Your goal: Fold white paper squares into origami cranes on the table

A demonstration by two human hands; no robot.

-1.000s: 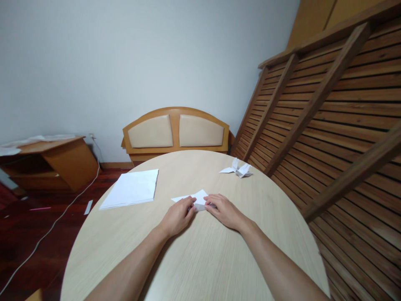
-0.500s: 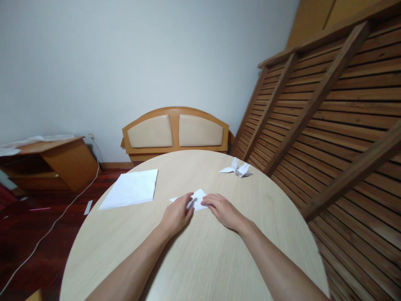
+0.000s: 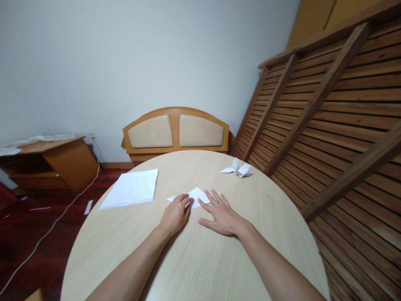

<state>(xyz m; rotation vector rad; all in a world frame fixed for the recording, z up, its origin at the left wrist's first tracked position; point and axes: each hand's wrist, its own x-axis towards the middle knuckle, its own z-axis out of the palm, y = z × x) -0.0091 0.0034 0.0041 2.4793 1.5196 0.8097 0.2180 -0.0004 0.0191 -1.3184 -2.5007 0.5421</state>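
A small folded white paper (image 3: 194, 196) lies flat near the middle of the round wooden table (image 3: 194, 259). My left hand (image 3: 174, 214) rests on the paper's near left edge with its fingers curled and pressed down on it. My right hand (image 3: 219, 211) lies flat on the table just right of the paper, fingers spread and stretched out, the index fingertip at the paper's right edge. A finished folded paper figure (image 3: 238, 168) sits at the far right of the table.
A stack of white sheets (image 3: 131, 188) lies at the table's far left. Behind the table stands a padded wooden chair back (image 3: 176, 131). A slatted wooden frame (image 3: 328, 108) leans at the right. A low wooden cabinet (image 3: 53, 161) and a white cable (image 3: 46, 234) are on the floor at left.
My right hand has lifted off the paper, slid toward me and to the right, and spread its fingers flat. My left hand has stayed on the paper's left edge.
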